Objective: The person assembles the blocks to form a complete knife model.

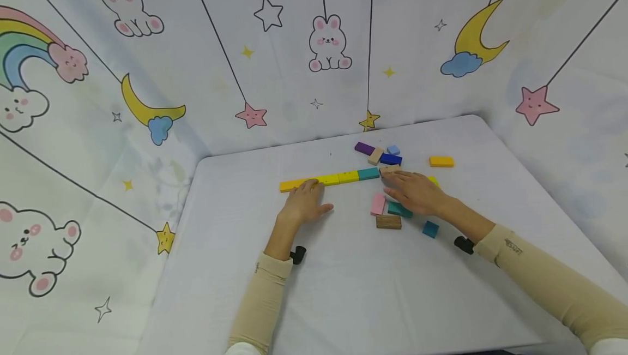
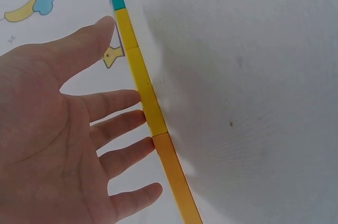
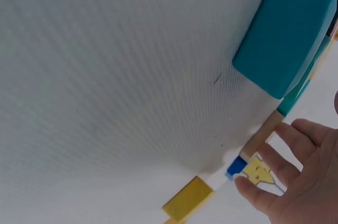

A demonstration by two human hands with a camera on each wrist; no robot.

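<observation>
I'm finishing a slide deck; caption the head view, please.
Left hand touching a straight row of orange, yellow and teal rectangular blocks, right hand at a tan rectangular block beside its teal end.

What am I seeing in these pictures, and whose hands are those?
Those are a person's left hand and right hand, not a machine. The biggest picture comes from a camera on the person's head; the others come from cameras worn on each wrist. On the white table, an orange block, two yellow blocks and a teal block make a line, with more nearby, like the pink block. The left hand touches the line; the right hand's fingers are at the light wooden block at its end. Neither seems to grip anything.
</observation>
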